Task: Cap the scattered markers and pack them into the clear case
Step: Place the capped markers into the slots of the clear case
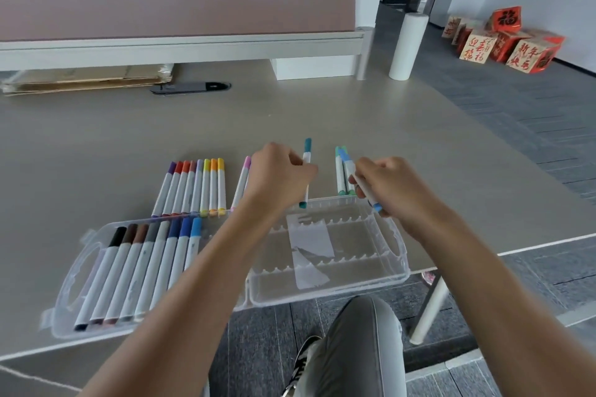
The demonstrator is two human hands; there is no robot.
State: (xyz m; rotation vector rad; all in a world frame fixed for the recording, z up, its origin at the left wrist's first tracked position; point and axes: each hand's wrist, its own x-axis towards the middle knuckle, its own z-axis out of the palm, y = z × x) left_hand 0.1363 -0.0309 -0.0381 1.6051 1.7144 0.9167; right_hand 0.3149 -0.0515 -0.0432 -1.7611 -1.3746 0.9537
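**Both hands hold markers above the open clear case**

The left hand (277, 177) grips a teal marker (305, 171), fingers curled round its white barrel; the teal cap points away and the teal end hangs just over the far rim of the clear case (371, 280). The right hand (387, 187) pinches a light blue marker (350, 167), held tilted, its cap up and away, its blue tail showing below the fingers.

Between the two hands, two green markers (340, 177) lie on the tabletop (419, 126), just behind the case rim. Left of the left hand's fingers, a pink marker (242, 184) lies partly hidden by the wrist; further left is a row of capped markers (193, 187) in purple, reds, lilac, yellow and orange. All have white barrels with coloured caps and ends.

The case lies open below the hands, toward the person. Its left half holds black, brown, grey and blue markers (142, 267) side by side; its right half shows ribbed slots and a pale label, unreadable.

Well beyond the fingers stand a white roll (408, 45), flattened cardboard (87, 79) and, on the floor, red boxes (509, 42) bearing Chinese characters.
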